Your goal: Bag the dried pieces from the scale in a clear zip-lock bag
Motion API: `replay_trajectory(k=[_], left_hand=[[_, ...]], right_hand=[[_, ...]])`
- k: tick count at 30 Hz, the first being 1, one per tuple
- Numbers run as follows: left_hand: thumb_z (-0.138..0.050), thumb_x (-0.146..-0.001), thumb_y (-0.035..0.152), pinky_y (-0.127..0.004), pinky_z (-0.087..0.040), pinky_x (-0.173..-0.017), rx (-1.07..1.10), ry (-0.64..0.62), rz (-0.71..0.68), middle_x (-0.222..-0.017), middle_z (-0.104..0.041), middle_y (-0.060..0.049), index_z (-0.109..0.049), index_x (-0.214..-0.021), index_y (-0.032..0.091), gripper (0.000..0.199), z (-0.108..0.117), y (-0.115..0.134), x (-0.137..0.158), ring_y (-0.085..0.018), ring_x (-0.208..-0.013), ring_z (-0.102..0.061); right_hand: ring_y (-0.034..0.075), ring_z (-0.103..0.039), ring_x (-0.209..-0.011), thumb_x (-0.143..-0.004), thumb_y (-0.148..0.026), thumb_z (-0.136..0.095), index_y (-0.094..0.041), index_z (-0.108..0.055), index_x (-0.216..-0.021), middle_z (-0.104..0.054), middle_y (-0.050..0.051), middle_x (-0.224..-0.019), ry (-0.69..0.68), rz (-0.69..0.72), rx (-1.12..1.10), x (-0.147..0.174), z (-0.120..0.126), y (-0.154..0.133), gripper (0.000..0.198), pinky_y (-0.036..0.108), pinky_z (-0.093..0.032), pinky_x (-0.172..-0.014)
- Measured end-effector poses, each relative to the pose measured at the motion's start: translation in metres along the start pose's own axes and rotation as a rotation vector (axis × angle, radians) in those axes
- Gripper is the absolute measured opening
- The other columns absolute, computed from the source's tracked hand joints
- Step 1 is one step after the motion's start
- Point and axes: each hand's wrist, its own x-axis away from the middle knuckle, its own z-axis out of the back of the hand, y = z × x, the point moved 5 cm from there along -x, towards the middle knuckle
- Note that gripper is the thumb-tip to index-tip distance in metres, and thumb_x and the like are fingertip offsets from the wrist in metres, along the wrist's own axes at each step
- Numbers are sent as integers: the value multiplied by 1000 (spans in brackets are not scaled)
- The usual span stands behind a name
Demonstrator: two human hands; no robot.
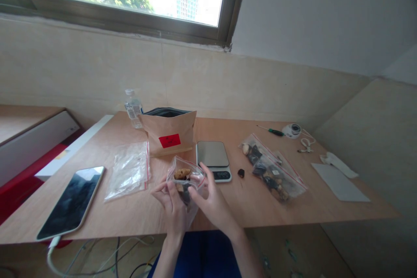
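Note:
Between my two hands, near the front edge of the table, is a clear zip bag (193, 217) with its mouth spread apart. It contains brown and dark lumpy pieces (182, 174); I cannot tell what they are. My left hand (173, 204) grips the bag's left side, thumb at the front. My right hand (213, 202) holds its right side, thumb at the front and forefinger up along the rim. Just beyond the right hand sits a digital scale (213, 154) with a bare plate. One small dark piece (241, 173) lies to the right of the scale.
Behind stand an open brown paper pouch (167, 132) and a plastic bottle (133, 109). Flat clear bags (128, 169) and a tablet (72, 202) lie left. To the right are filled zip bags (272, 173), a screwdriver (275, 132), a small camera (291, 130) and a white sheet (340, 181).

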Motion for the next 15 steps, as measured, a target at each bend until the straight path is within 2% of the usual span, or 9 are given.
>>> replay_trajectory(k=[2,4,7,9,11,13,15], left_hand=[[-35,-93,51,-44,-37,-102,-11,-4,-9,-129,-47,-13,-38,-96,23,29,-1,6,0,-22,-122,-48],[-35,-94,51,-43,-33,-106,-18,-33,-72,-130,-48,-12,-43,-96,22,29,-2,12,-2,-21,-126,-45],[-42,-93,47,-41,-32,-107,46,-63,-109,-135,-45,-11,-44,-103,22,27,-2,12,-8,-21,-128,-44],[-50,-90,45,-38,-35,-106,90,-87,-39,-137,-45,-11,-42,-113,23,33,-2,5,-13,-21,-127,-46],[-55,-87,44,-35,-40,-102,126,-110,63,-136,-47,-11,-41,-124,24,44,-2,-3,-17,-21,-124,-49],[-56,-86,43,-33,-45,-97,171,-150,129,-130,-55,-10,-46,-126,23,46,-4,-9,-19,-21,-118,-55],[-56,-86,44,-34,-48,-92,203,-236,152,-118,-63,-10,-54,-119,19,42,-9,-11,-18,-22,-108,-61]], right_hand=[[19,-52,-123,-91,-40,-52,-25,-15,-148,-58,11,-130,33,60,-54,-2,0,-3,69,41,-40,-106],[18,-51,-125,-94,-40,-44,-25,-17,-148,-56,10,-133,62,104,-72,-4,5,-6,62,41,-38,-108],[19,-46,-130,-96,-44,-39,-23,-40,-139,-51,9,-139,190,149,-1,-6,21,-7,48,40,-34,-111],[21,-43,-132,-95,-47,-38,-22,-53,-129,-47,8,-143,277,166,30,-7,31,-4,44,41,-34,-112],[22,-47,-129,-95,-49,-37,-22,-56,-125,-49,9,-141,306,169,9,-7,38,4,44,42,-37,-109],[22,-53,-122,-95,-50,-37,-22,-54,-125,-55,10,-135,274,166,-33,-8,39,11,44,41,-41,-105],[22,-58,-116,-95,-49,-38,-21,-53,-124,-62,11,-125,220,177,-45,-7,37,17,43,40,-45,-102]])
